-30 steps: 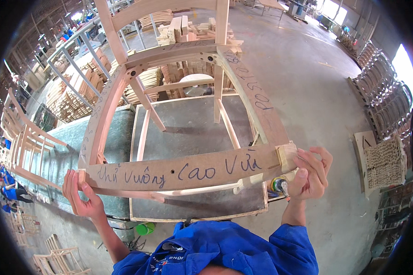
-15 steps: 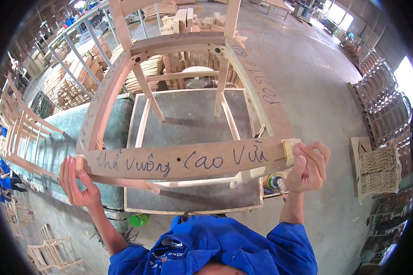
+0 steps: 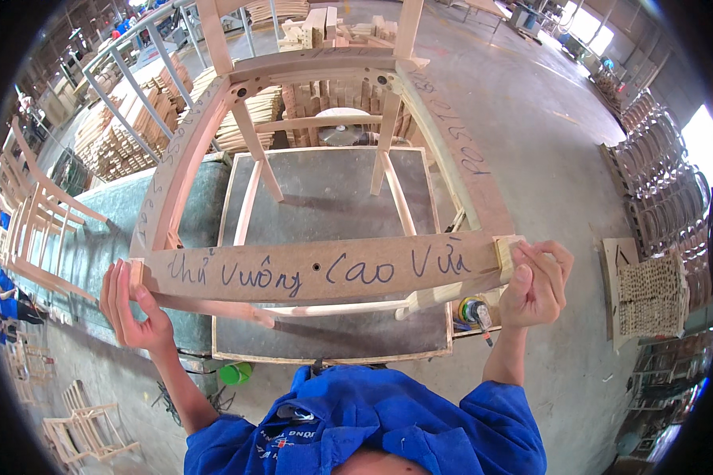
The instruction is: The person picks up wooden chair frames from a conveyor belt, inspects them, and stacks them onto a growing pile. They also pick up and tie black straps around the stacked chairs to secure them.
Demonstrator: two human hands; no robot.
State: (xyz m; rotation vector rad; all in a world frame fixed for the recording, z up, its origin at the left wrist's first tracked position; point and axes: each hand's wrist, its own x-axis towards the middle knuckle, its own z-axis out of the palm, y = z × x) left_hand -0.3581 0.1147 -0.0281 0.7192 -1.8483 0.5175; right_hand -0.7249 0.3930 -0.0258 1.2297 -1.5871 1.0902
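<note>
A brown fibreboard template [image 3: 317, 283], shaped like an open frame with handwriting on it, lies over the seat frame of a pale wooden chair [image 3: 387, 127]. Small wooden blocks sit at its two near corners. My left hand [image 3: 140, 313] is closed at the left block [image 3: 137, 273], fingers along the outer side and thumb below. My right hand [image 3: 537, 286] pinches the corner at the right block [image 3: 505, 257]. The chair stands on a dark board-topped table [image 3: 293, 340], its back posts [image 3: 408, 32] at the far side.
A green-topped bench [image 3: 206, 206] adjoins the table on the left, with another chair [image 3: 32, 214] beyond. Stacked timber [image 3: 135, 119] and a blue-grey rail [image 3: 146, 95] stand far left. An air tool [image 3: 474, 313] hangs by the table's right edge. Chair parts [image 3: 650, 293] are piled at right.
My view has shifted slightly, with the table and near edge of the template a little higher in it. Both hands keep their hold at the template's near corners.
</note>
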